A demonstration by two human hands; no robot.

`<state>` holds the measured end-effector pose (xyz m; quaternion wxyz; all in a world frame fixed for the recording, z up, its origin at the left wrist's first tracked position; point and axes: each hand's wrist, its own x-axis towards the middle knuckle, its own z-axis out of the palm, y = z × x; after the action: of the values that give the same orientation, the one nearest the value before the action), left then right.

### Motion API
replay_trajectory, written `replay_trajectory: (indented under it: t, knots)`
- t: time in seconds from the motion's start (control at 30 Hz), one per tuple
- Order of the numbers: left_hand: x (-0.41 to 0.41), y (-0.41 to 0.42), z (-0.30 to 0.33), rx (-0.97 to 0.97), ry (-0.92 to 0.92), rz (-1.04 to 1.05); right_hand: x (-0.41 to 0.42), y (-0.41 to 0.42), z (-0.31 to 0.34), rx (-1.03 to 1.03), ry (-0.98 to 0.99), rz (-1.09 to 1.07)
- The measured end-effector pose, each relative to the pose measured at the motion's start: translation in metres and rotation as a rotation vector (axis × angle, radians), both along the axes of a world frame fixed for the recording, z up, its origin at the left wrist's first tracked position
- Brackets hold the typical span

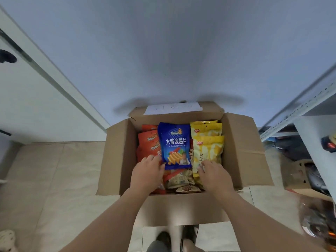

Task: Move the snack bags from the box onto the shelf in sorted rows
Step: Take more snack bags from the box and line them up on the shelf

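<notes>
An open cardboard box stands on the floor in front of me, full of snack bags. A blue chip bag lies on top in the middle. Orange-red bags are stacked at its left and yellow bags at its right. Small tan packets lie at the near side. My left hand rests inside the box on the orange-red bags, its fingers touching the blue bag's lower left corner. My right hand lies palm down on the lowest yellow bag. Neither hand has lifted a bag.
A white metal shelf stands at the right, with dark packets on it. A second cardboard box and a clear bag of goods sit on the floor below it. A white cabinet is at the left. My feet are near the box.
</notes>
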<state>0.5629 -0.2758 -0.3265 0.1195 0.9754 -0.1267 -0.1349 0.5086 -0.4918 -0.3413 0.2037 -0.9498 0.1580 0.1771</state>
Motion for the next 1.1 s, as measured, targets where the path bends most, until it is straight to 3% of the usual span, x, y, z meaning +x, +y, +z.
replay_trajectory:
  t: [0.27,0.43,0.57,0.77,0.93,1.0,1.1]
  knots:
    - [0.076,0.003,-0.112,-0.243,0.39,0.329,0.061,0.003,-0.103,0.177,0.032,-0.442]
    - [0.107,-0.022,-0.185,-0.429,0.496,0.477,0.074,-0.028,-0.178,0.213,0.054,-0.715]
    - [0.117,-0.039,-0.232,-0.478,0.415,0.545,0.079,-0.05,-0.222,0.253,0.04,-0.835]
    - [0.123,-0.06,-0.256,-0.256,0.174,0.593,0.083,-0.069,-0.264,0.448,0.05,-0.988]
    - [0.115,-0.07,-0.252,-0.104,-0.041,0.364,0.078,-0.07,-0.276,0.448,0.221,-0.948]
    - [0.116,-0.076,-0.251,-0.251,0.101,0.393,0.075,-0.068,-0.276,0.551,0.23,-0.939]
    - [0.129,-0.085,-0.249,-0.625,0.465,0.678,0.073,-0.067,-0.274,0.66,0.218,-0.92]
